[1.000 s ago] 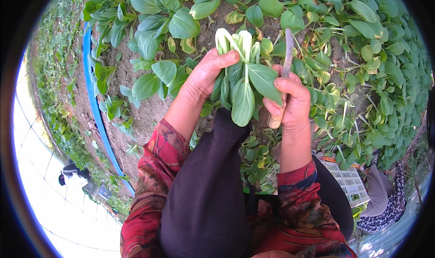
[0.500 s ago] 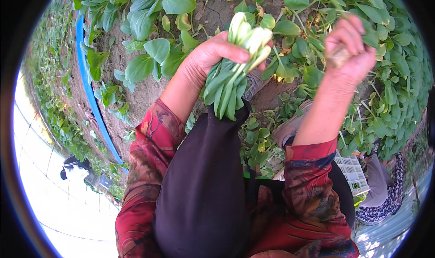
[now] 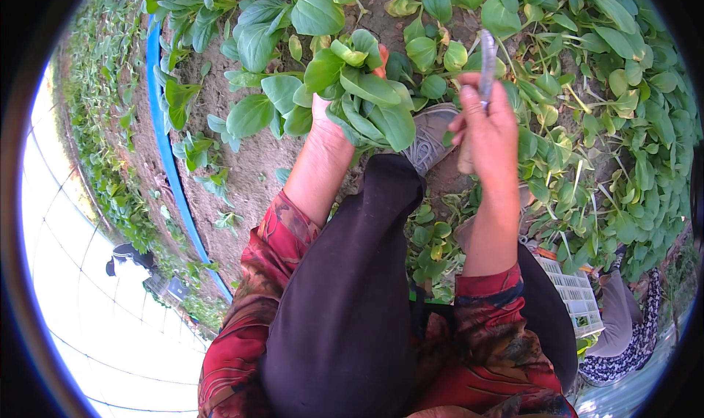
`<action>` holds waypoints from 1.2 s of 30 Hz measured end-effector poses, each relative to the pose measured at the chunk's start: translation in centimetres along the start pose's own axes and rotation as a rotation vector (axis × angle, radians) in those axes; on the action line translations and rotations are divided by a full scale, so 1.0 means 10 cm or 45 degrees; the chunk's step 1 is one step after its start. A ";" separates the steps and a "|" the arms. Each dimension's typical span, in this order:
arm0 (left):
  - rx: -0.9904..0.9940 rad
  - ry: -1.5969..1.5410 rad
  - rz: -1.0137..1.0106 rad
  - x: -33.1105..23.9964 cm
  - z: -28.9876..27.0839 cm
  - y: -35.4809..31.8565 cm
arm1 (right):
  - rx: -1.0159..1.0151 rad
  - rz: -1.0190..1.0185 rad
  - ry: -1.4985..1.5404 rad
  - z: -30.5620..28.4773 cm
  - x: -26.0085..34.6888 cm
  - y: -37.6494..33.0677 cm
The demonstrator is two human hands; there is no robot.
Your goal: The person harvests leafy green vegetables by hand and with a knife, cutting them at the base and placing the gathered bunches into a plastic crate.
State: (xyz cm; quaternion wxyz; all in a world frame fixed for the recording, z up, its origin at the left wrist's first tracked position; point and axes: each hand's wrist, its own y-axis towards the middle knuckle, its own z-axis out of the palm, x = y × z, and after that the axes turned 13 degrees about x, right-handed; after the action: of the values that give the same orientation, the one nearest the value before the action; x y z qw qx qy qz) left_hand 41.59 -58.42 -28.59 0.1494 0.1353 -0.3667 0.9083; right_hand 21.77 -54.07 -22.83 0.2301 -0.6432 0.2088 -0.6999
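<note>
My left hand (image 3: 323,111) is closed around a bunch of leafy greens (image 3: 372,94) that looks like bok choy. The broad leaves face up toward me and hide most of the fingers; some fingertips show at the far side. To the right of the bunch and apart from it, my right hand (image 3: 490,128) grips a small knife (image 3: 487,60). Its narrow metal blade points away from me, and a pale handle end shows below the fingers.
Rows of leafy plants (image 3: 631,176) grow thickly at the right, more sparsely at the left. A blue hose (image 3: 170,167) runs along the soil. My shoe (image 3: 431,136) is just beyond my knee. A white plastic crate (image 3: 572,293) and another person (image 3: 623,330) are at lower right.
The bunch has turned over: its pale stem ends pointed up before, and now leaves face me. My right hand has moved left and down, nearer the bunch, with the knife blade now visible.
</note>
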 end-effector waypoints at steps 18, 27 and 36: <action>-0.179 2.154 0.078 -0.54 0.22 -0.85 | 0.596 0.121 -1.045 0.64 -0.54 0.30; -0.324 2.505 0.055 -0.56 0.06 -0.98 | 0.625 0.176 -1.072 0.74 -0.66 0.34; -0.338 2.217 0.148 -0.63 0.04 -0.98 | 0.797 0.255 -0.953 0.66 -0.67 0.50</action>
State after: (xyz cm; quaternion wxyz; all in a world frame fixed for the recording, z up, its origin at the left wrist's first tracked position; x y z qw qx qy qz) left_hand 51.02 -53.10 -24.41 0.3439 -0.6420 -0.2314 0.6450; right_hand 29.11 -54.13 -30.58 0.5375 -0.7271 -0.0476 -0.4244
